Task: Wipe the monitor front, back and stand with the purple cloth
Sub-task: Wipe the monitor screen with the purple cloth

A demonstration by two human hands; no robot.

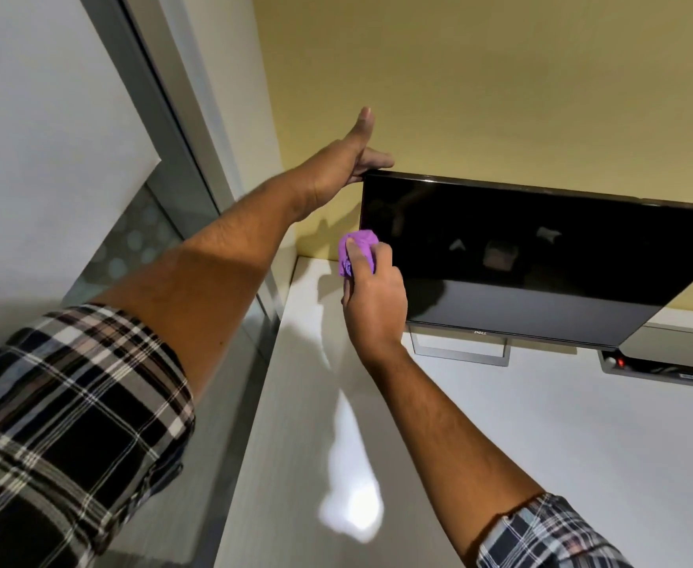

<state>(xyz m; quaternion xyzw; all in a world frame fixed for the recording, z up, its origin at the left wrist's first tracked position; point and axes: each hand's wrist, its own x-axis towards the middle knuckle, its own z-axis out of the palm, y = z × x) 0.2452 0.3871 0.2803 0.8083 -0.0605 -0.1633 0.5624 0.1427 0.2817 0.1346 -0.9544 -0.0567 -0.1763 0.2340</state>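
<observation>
A black monitor with a dark, switched-off screen stands on a white desk, its silver stand showing below the lower bezel. My left hand holds the monitor's top left corner, thumb on the front edge and the other fingers behind it. My right hand grips a bunched purple cloth and holds it against the monitor's left edge, about halfway down. The monitor's back is hidden.
A yellow wall rises directly behind the monitor. A grey cable tray with a red switch is set into the desk at the right. A glass partition borders the desk on the left. A bright light patch lies on the desk.
</observation>
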